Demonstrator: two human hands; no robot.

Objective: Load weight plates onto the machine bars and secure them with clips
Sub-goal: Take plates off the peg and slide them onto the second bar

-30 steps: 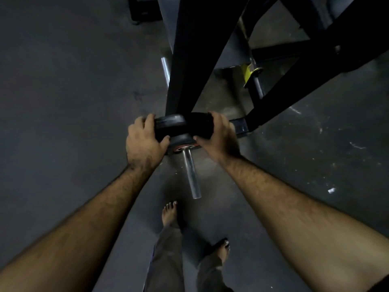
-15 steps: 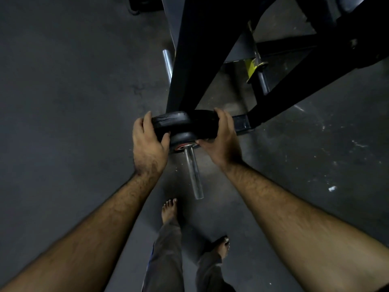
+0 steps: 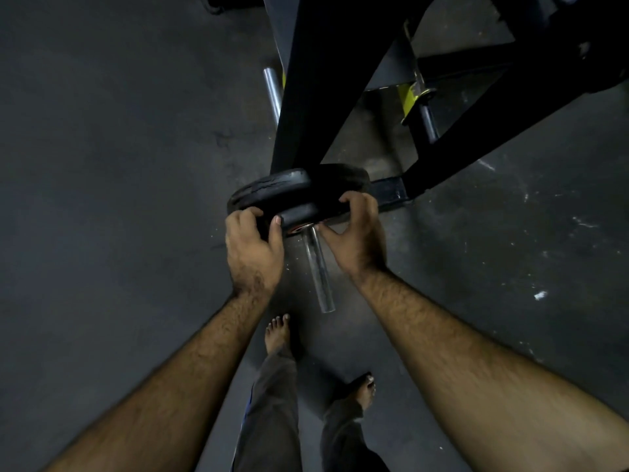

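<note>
Two black weight plates sit on a steel machine bar [image 3: 318, 267] that points toward me. The larger plate [image 3: 272, 190] is at the back against the black frame. A smaller plate [image 3: 308, 212] with an orange hub lies in front of it. My left hand [image 3: 253, 250] curls around the left rim of the plates. My right hand [image 3: 357, 233] grips the right rim of the smaller plate, thumb near the bar. The bar's free end sticks out bare below the hands. No clip is visible.
The black machine frame [image 3: 316, 80] rises overhead with a diagonal beam [image 3: 493, 124] to the right. A second steel bar [image 3: 272, 90] shows behind the frame, and a yellow bracket [image 3: 413, 97] sits at the back. My bare feet [image 3: 277, 335] stand on the dark floor below.
Both hands have shifted on the plates: the left dropped lower on the rim and the right fingers curled over the smaller plate. The plates sit farther up the bar against the frame.
</note>
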